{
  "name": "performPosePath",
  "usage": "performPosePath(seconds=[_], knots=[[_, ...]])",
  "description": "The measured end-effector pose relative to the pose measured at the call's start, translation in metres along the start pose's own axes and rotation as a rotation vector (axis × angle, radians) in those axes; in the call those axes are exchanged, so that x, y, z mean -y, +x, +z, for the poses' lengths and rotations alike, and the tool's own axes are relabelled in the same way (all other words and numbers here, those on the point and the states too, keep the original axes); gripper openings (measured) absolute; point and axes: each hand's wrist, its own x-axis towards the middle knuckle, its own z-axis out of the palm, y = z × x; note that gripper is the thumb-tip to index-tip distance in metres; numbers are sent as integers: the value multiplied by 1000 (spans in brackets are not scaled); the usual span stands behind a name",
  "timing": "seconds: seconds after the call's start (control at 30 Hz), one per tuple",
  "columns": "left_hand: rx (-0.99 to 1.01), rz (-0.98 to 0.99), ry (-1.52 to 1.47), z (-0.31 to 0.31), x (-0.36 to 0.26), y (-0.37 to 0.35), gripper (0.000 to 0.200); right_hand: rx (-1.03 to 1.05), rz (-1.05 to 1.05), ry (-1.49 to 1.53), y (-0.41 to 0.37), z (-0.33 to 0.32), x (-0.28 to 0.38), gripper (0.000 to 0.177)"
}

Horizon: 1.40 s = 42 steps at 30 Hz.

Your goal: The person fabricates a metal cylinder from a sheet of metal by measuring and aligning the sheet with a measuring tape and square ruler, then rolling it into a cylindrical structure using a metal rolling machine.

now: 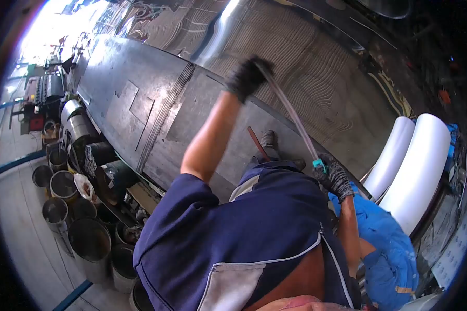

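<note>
My left hand [249, 79], in a dark glove, is raised over the edge of the grey metal sheet [192, 109], its fingers closed at the upper end of a long pale strip [293, 111]. The strip slants down to a small teal object [319, 165], which looks like a tape measure case. My right hand [335, 178], in a grey knit glove, is wrapped round that teal object close to my waist. Beyond the strip lies a shiny, rippled metal surface [316, 78].
White rolls [417, 171] stand at the right beside blue plastic sheeting [384, 238]. Several metal tubes or cans [90, 241] line the left side. My shoe [269, 139] shows beside a thin reddish-brown strip [258, 142] below my hands.
</note>
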Motion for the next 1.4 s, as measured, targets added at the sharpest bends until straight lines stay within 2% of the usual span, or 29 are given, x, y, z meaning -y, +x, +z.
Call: performPosePath(seconds=[0.03, 0.13, 0.17, 0.2, 0.23, 0.3, 0.37, 0.4, 0.43, 0.5, 0.53, 0.57, 0.6, 0.63, 0.67, 0.7, 0.73, 0.77, 0.83, 0.9, 0.97, 1.03, 1.07, 1.1, 1.13, 1.17, 1.3, 1.33, 1.4], knots=[[-128, 64, -96, -25, -41, 14, 15, 10, -8, -14, 2, 1, -2, 63], [-391, 336, -39, -108, -143, 32, 27, 133, 63, -7, -3, 2, 6, 54], [-462, 386, 0, -138, -166, 35, 28, 129, 73, -16, -7, 1, 2, 54], [-521, 411, 35, -164, -183, 36, 29, 225, 63, -18, -12, 1, -7, 52], [-564, 420, 66, -183, -195, 36, 31, 315, 42, -21, -12, -1, -13, 50], [-597, 461, 95, -216, -203, 39, 34, 332, 71, -212, -23, -3, -31, 46], [-570, 543, 118, -238, -187, 45, 38, 249, -47, -187, -21, -30, 25, 44], [-571, 568, 128, -243, -170, 48, 40, 240, -78, -140, -18, -20, 11, 44], [-606, 483, 36, -203, -143, 33, 36, 240, -89, -94, -10, -14, -4, 43], [-698, 346, 52, -150, -81, 24, 32, 252, -51, -111, 3, -18, 0, 43], [-610, 375, 40, -137, -41, 17, 32, 260, 3, -107, 6, -19, 4, 42], [-522, 270, 25, -131, -5, 13, 28, 264, -7, -123, 11, -17, 6, 42], [-565, 244, 45, -97, 28, -3, 27, 253, -12, -97, 17, -15, 6, 41], [-488, 165, 160, -88, 67, -11, 25, 243, -16, -67, 26, -14, 0, 41], [-321, 87, -36, -93, 114, -9, 24, 171, -150, -55, 32, -6, -15, 40], [-174, -20, -218, -98, 161, -6, 24, 164, -172, -62, 39, -1, -27, 40], [-328, -170, -36, -33, 154, -38, 31, 214, -97, 6, 45, 2, -37, 40], [-268, -162, 21, -21, 181, -45, 42, 240, -73, 51, 49, 1, -43, 39], [-373, -239, -129, 44, 172, -76, 48, 262, -80, 89, 50, -4, -48, 39], [-357, -214, -180, 50, 195, -67, 47, 163, -7, 37, 40, -15, -54, 47], [-398, -148, -169, 67, 201, -54, 47, 169, -103, 55, 24, -41, -58, 49], [-437, -70, -131, 77, 188, -39, 47, 236, -31, -114, -7, -71, -60, 48], [-453, 14, -125, 75, 178, -29, 45, 262, -115, -144, -13, -75, -95, 46], [-466, 95, -122, 72, 169, -18, 44, 286, -194, -177, -25, -77, -135, 43], [-529, 179, -168, 64, 157, -2, 44, 389, -10, 78, -43, -85, -156, 42], [-499, 145, -125, 59, 135, 4, 43, 496, 179, 330, -61, -95, -174, 42], [-554, 297, -43, 22, 77, 26, 43, 573, 83, 216, -100, -90, -279, 35], [-252, 372, -20, -6, 70, 30, 44, 605, 98, 181, -125, -98, -300, 33], [-213, 519, -94, -49, 54, 40, 41, 629, 197, 303, -151, -135, -269, 39]])
